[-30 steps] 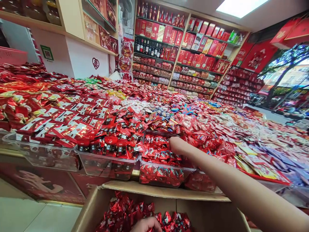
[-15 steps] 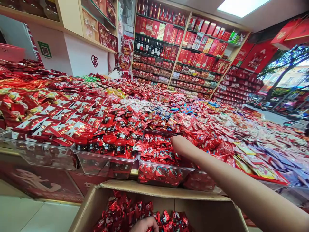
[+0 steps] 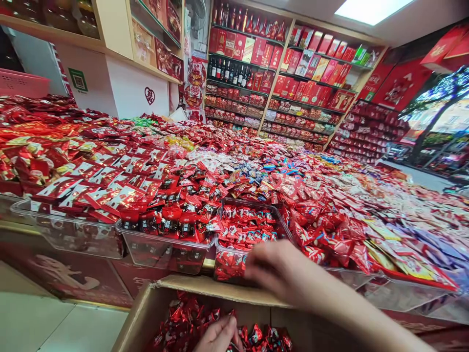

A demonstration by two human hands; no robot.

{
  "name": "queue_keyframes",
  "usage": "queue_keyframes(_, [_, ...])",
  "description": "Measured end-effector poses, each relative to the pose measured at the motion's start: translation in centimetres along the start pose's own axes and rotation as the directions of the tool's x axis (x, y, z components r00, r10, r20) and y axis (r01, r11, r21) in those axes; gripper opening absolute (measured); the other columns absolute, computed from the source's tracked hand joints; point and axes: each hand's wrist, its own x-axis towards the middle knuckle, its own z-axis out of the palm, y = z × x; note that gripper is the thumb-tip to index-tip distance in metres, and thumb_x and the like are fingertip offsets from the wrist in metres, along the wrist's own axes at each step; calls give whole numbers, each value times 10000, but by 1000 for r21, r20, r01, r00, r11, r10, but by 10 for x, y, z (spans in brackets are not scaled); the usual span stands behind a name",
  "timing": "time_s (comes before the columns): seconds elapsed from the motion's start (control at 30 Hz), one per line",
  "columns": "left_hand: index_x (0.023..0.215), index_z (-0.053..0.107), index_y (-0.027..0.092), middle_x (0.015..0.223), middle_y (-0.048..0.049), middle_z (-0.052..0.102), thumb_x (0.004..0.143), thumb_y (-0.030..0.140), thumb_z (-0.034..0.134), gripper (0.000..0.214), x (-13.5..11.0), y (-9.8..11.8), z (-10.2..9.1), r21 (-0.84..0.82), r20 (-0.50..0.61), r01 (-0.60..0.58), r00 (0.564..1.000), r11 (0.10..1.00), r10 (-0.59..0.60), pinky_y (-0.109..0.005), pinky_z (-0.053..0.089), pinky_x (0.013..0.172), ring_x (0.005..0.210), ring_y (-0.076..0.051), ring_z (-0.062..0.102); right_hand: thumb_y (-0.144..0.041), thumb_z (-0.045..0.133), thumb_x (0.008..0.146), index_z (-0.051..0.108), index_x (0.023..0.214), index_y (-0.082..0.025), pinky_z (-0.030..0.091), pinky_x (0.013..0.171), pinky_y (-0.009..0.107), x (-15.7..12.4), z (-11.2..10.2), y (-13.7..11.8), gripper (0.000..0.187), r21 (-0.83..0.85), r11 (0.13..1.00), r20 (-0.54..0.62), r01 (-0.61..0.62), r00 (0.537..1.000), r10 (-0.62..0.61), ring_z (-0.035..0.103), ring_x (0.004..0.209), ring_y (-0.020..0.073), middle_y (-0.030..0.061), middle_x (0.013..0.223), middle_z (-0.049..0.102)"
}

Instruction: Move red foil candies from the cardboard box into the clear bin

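Note:
Inside the cardboard box (image 3: pixel 139 318) at the bottom, my left hand (image 3: pixel 218 335) is among red-wrapped candies (image 3: pixel 186 313). Its fingers are drawn together, and whatever they hold is hidden. My right hand (image 3: pixel 278 271) hangs over the box's far edge, in front of a clear plastic bin (image 3: pixel 232 249) of small red-wrapped candies (image 3: pixel 244 227). Motion blurs its fingers, which point down and left, so I cannot make out whether anything is in them.
Left of that bin stand clear bins of black-and-red packets (image 3: pixel 172 222) and red-and-white packets (image 3: pixel 120 195). Larger red packets (image 3: pixel 322 225) lie to its right. Mixed sweets spread across the counter behind, up to shelves (image 3: pixel 262 73) of bottles and gift boxes. Tiled floor (image 3: pixel 69 327) shows lower left.
My right hand has drawn back from the candy bin, down toward the box. My left hand has risen slightly among the candies, its fingers now closer together. The view has shifted slightly.

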Motion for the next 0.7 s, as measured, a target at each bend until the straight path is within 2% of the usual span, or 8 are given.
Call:
queue_keyframes(0.1, [607, 491, 190, 643, 3, 525, 731, 550, 314, 419, -3, 6, -2, -69, -56, -10, 998, 998, 7, -286, 349, 726, 699, -166, 476, -315, 477, 703, 570, 681, -189, 313, 450, 177, -35, 50, -13, 158, 100, 984, 134, -150, 982, 136, 482, 511, 89, -6, 615, 592])
queue_keyframes(0.2, [728, 527, 191, 777, -9, 549, 748, 506, 340, 367, -7, 8, 0, -91, -143, 37, 988, 995, -50, -297, 322, 821, 858, -184, 469, -316, 573, 615, 558, 682, -164, 321, 484, 205, -46, 108, -1, 167, 114, 936, 105, -332, 941, 321, 502, 566, 129, 27, 659, 601])
queue_keyframes(0.27, [900, 525, 187, 960, -28, 541, 761, 476, 347, 367, -10, 8, 3, -109, -193, 65, 977, 992, -86, -294, 255, 912, 1031, -189, 389, -281, 549, 648, 553, 710, -164, 333, 523, 209, -47, 137, 9, 132, 199, 910, 43, -363, 931, 362, 504, 593, 129, 23, 669, 596])
queue_keyframes(0.3, [966, 509, 178, 1010, -40, 532, 772, 461, 335, 384, -10, 8, 4, -97, -163, 39, 985, 995, -55, -297, 260, 916, 1050, -190, 378, -267, 523, 676, 555, 738, -169, 338, 538, 208, -47, 147, 13, 120, 256, 899, 13, -355, 931, 364, 501, 596, 124, 15, 662, 590])
queue_keyframes(0.43, [1047, 488, 179, 1073, -40, 517, 802, 420, 301, 391, -11, 9, 7, -98, -105, -23, 994, 995, 13, -284, 258, 928, 1043, -168, 396, -318, 518, 691, 564, 863, -187, 353, 581, 224, -54, 160, 22, 221, 407, 856, -67, -318, 925, 375, 495, 633, 132, 11, 682, 570])
queue_keyframes(0.57, [1095, 459, 213, 1099, -22, 503, 809, 456, 224, 442, -12, 9, 7, -226, -15, 24, 999, 974, -28, -293, 283, 899, 1023, -165, 413, -370, 538, 669, 592, 721, -182, 362, 655, 239, -60, 158, 27, 203, 516, 814, -114, -268, 920, 375, 493, 735, 147, 28, 758, 560])
queue_keyframes(0.63, [1118, 429, 220, 1010, -30, 545, 803, 487, 163, 491, -12, 9, 8, -327, 41, 64, 998, 943, -54, -304, 372, 777, 894, -168, 488, -369, 530, 676, 578, 681, -171, 369, 618, 228, -62, 158, 30, 204, 618, 744, -86, -254, 919, 385, 490, 678, 131, 18, 708, 551])
queue_keyframes(0.7, [1102, 436, 232, 903, -12, 572, 793, 473, 265, 428, -10, 8, 9, -340, 32, 68, 998, 938, -61, -272, 395, 668, 777, -153, 512, -369, 517, 686, 560, 690, -159, 364, 549, 214, -62, 161, 34, 215, 721, 644, -45, -256, 910, 412, 468, 589, 110, 1, 633, 534])
